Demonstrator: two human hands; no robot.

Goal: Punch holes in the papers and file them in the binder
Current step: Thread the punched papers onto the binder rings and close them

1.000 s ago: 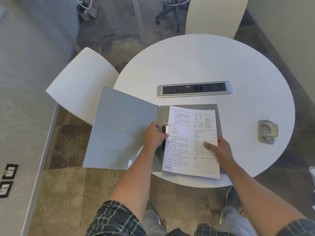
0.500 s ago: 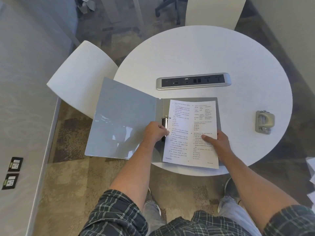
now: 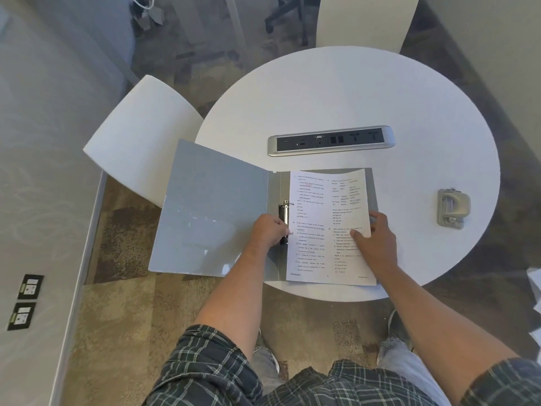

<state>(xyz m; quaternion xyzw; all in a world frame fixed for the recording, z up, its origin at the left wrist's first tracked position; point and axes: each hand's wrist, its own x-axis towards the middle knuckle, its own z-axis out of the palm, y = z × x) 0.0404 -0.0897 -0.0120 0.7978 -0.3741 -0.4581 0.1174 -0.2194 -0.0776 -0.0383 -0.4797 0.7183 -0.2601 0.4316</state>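
A grey binder [image 3: 213, 209] lies open at the near edge of the round white table [image 3: 351, 92], its left cover hanging past the rim. A printed paper [image 3: 316, 221] rests on the binder's right half, its left edge at the metal ring clip [image 3: 283, 213]. My left hand [image 3: 270, 230] is closed on the lower part of that clip. My right hand [image 3: 376, 238] grips the paper's right edge, thumb on top and fingers curled around it. A grey hole punch [image 3: 452, 208] sits apart on the table to the right.
A silver power and socket strip [image 3: 330, 141] is set into the table beyond the binder. A white chair [image 3: 140, 136] stands left of the table, another white chair [image 3: 366, 22] at the far side. White sheets [image 3: 535, 291] show at the right frame edge.
My right hand slid from lying flat on the page to its right edge and now grips it. My left hand stays on the ring clip.
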